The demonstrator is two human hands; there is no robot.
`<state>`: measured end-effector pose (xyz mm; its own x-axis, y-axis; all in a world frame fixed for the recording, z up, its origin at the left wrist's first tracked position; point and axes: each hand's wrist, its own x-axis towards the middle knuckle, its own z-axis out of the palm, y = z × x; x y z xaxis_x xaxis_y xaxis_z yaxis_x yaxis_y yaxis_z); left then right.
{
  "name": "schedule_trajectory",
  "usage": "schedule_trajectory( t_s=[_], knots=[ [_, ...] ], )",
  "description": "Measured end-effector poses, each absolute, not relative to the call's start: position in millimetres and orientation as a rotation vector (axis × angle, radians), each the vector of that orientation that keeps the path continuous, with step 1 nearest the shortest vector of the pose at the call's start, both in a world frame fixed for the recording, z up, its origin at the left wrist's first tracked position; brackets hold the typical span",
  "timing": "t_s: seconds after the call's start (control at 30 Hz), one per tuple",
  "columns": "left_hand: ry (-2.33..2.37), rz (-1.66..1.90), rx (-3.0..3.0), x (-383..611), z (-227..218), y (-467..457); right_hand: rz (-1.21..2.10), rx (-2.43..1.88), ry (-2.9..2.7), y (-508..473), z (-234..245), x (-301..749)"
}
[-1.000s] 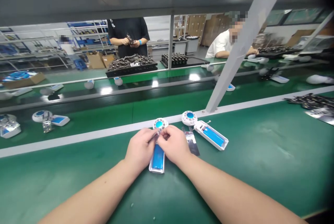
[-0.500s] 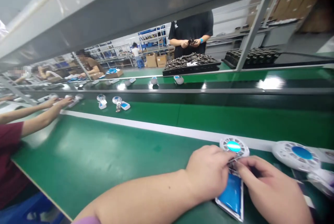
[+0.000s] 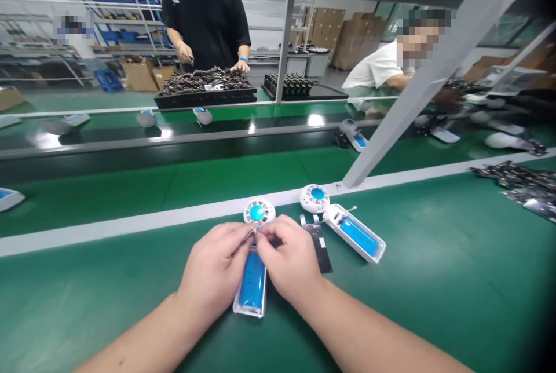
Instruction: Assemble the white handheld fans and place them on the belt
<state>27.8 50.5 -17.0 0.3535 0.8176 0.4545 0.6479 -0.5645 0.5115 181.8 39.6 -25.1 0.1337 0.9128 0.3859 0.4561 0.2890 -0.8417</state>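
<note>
A white hand-fan half shell [image 3: 252,280] with a blue battery in its handle and a round head with a blue centre lies on the green bench in front of me. My left hand [image 3: 215,271] and my right hand [image 3: 289,260] meet over its neck, fingertips pinched together on a small wire or part that I cannot make out. A second open fan shell [image 3: 347,228] with a blue battery lies just to the right, with a dark circuit strip [image 3: 319,242] beside it.
A white line and a green conveyor belt [image 3: 217,182] run behind the fans. A slanted grey post [image 3: 391,112] rises at right. Black trays of parts [image 3: 204,86] sit across the line, with people working there. Foil-bagged parts [image 3: 516,185] lie at far right.
My head swung left along the line and has come back to face the bench. Both hands have stayed pinched over the fan's neck. The person in black now reaches into the tray.
</note>
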Motion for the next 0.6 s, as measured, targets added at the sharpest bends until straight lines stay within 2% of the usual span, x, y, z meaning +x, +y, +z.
schedule_trajectory(
  t_s=[0.43, 0.6],
  knots=[
    [1.16, 0.89, 2.461, 23.0, -8.2, 56.7, 0.531, -1.272, -1.561, 41.9, -30.8, 181.9],
    [1.555, 0.758, 2.055, 14.6, -8.2, 78.9, 0.569, -1.433, -1.553, 44.6, -12.2, 179.6]
  ],
)
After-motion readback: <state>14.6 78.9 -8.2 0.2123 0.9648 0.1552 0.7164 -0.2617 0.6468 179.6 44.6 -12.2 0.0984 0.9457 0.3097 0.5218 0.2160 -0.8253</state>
